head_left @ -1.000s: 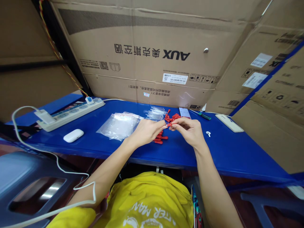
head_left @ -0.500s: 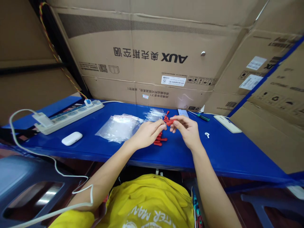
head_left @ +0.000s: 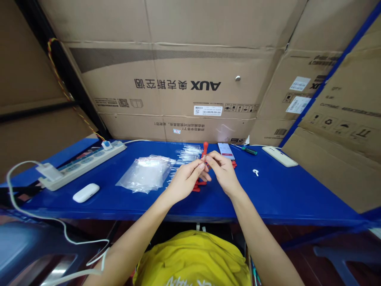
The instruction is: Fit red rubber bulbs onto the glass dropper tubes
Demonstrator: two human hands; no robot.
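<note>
My left hand (head_left: 188, 176) and my right hand (head_left: 222, 171) meet over the blue table, fingertips pinched together. A red handle with a rounded end (head_left: 205, 147) sticks up just beyond the fingertips, seemingly in my left hand's grip. What my right fingers pinch is too small and covered to make out. More red handles (head_left: 196, 188) lie beneath my left hand, partly hidden. Others (head_left: 233, 163) show beyond my right hand. Left of the hands lies a pile of thin metal rods (head_left: 189, 153), beside a stack of clear plastic bags (head_left: 145, 173).
A lit phone (head_left: 225, 150) lies behind my right hand. Further right are a green-and-black screwdriver (head_left: 249, 150), a white earbud (head_left: 255, 172) and a pale phone-shaped object (head_left: 279, 156). Leftward sit a white earbud case (head_left: 86, 193) and a power strip (head_left: 86, 163). Cardboard (head_left: 175, 63) walls the back.
My view has tilted up slightly. My hands have drawn together; the several red handles that were in my right fingers are gone from there. One red handle now stands upright at the fingertips.
</note>
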